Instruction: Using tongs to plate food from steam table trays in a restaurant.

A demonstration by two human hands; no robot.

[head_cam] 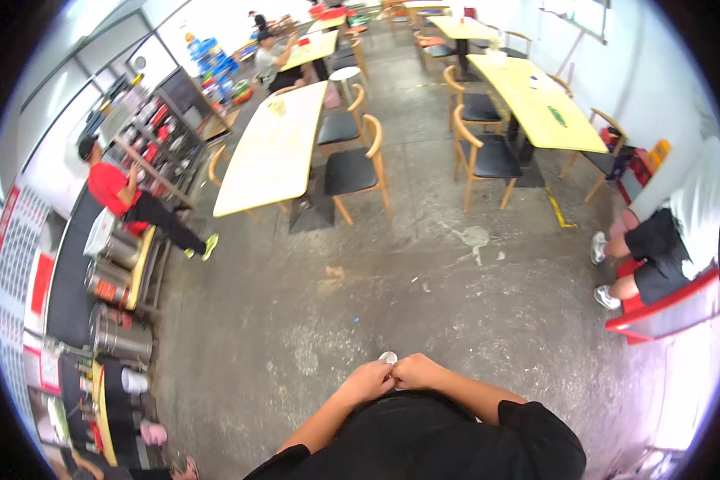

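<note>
At the waist of a black shirt point(450, 438), my left hand point(369, 381) and my right hand point(421, 372) meet with their fingers touching. The fingers of both are bent. Whether something small is pinched between them cannot be made out. A small white rounded thing point(387, 357) shows just beyond the fingertips; it may be a shoe tip on the floor or something near the hands. The grey, stained concrete floor point(360, 300) stretches out ahead of me.
Two rows of yellow-topped tables point(276, 156) point(540, 108) have wooden chairs with black seats point(351, 174). Left, a person in red point(111, 186) stands by a counter with steel drums point(123, 333). Someone sits at the right beside a red-framed panel point(666, 306). Another person point(270, 60) sits farther back.
</note>
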